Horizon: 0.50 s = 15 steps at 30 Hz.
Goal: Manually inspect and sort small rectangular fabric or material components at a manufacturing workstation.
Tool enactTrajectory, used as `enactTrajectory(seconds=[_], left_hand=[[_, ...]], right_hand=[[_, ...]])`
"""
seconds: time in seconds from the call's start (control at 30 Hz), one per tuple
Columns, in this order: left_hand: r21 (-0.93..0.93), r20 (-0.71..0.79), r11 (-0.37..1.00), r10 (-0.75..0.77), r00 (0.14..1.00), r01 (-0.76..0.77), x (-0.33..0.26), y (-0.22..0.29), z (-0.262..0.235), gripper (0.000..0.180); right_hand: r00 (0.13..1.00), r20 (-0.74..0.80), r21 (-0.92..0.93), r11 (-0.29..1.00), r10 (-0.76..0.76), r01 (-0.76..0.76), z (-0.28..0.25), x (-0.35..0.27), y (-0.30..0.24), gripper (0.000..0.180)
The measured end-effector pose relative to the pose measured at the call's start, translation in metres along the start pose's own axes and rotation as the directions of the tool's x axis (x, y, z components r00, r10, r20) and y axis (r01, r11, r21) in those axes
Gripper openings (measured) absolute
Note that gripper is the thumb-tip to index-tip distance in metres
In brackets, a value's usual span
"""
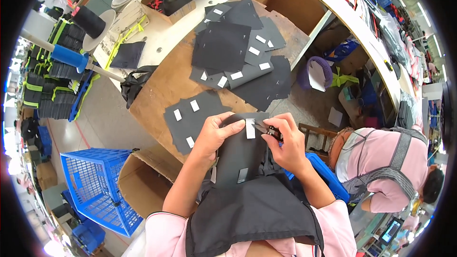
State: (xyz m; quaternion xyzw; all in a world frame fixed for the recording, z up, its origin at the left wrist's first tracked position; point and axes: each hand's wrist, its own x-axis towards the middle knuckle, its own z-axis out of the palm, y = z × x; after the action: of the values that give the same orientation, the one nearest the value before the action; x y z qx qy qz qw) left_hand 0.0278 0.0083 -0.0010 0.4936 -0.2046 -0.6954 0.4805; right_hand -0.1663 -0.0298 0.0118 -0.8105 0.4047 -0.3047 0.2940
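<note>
My left hand (215, 135) pinches the upper left edge of a dark grey fabric piece (233, 154), which hangs down toward my black apron (252, 214). White labels sit on the piece, one label (250, 129) near its top edge and another (243, 175) lower down. In my right hand (289, 145) is a pair of black-handled thread snips (273, 132), closed in by thumb and fingers. Their metal tips point left and reach the right side of the upper label. Just beyond my left hand lie more labelled grey pieces (202, 114) on a brown board.
A larger pile of dark pieces (221, 47) covers the far part of the board (154, 109). At left are a cardboard box (143, 171) and a blue crate (95, 162). A purple basket (321, 69) stands beyond the board. A person in pink (381, 162) bends over at right.
</note>
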Motion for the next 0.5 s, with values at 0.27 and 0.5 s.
enactTrajectory(seconds=[0.27,0.5], left_hand=[[-0.11,0.086,0.992,-0.046,0.995,0.055,-0.001,-0.01,0.0,0.021],[-0.05,0.067,0.999,-0.014,0.998,0.017,-0.006,-0.01,0.002,0.019]], right_hand=[[0.996,-0.057,0.116,0.99,-0.075,0.081,0.001,-0.009,0.004,0.032],[0.963,-0.178,-0.053,0.979,-0.202,0.196,0.004,-0.013,0.003,0.034]])
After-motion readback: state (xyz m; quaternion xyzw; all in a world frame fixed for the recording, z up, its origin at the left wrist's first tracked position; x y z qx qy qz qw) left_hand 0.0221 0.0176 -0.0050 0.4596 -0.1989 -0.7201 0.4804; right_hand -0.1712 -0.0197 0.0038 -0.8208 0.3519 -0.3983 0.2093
